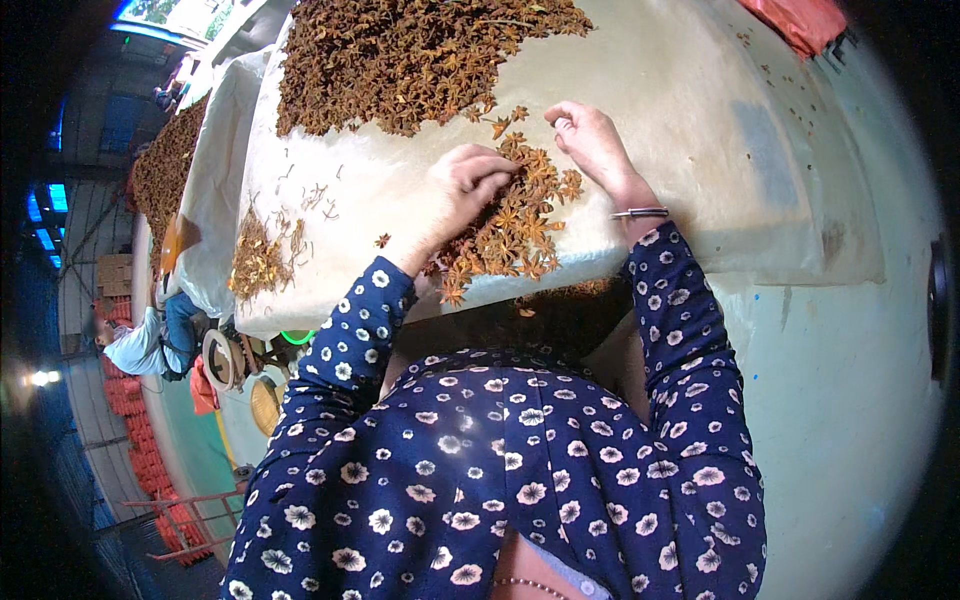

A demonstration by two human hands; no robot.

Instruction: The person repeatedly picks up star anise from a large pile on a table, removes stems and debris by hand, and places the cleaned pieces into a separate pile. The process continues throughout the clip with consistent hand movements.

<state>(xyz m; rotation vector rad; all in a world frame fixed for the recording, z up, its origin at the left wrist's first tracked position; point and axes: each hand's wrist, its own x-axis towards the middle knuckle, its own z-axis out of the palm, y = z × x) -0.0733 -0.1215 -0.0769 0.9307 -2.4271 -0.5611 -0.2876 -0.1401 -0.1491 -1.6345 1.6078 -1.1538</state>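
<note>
A small spread of star anise (525, 214) lies near the front edge of the sheet-covered table (645, 82). My left hand (469, 187) rests at its left side, fingertips bent down onto the pods; whether a pod is pinched there is hidden. Just right of the spread, my right hand (589, 139) is raised with its fingers curled in; I cannot see whether they hold something. Beyond both hands rises a large heap of star anise (397, 64). To the left sits a little pile of stems and broken bits (255, 259), with loose stems scattered around it.
Another star anise heap (169, 165) covers a table further left, where a person (142, 345) sits. A round basin (221, 360) stands below the table's left corner. Red sacks (139, 420) line the wall, and a red bag (802, 22) lies at the far right.
</note>
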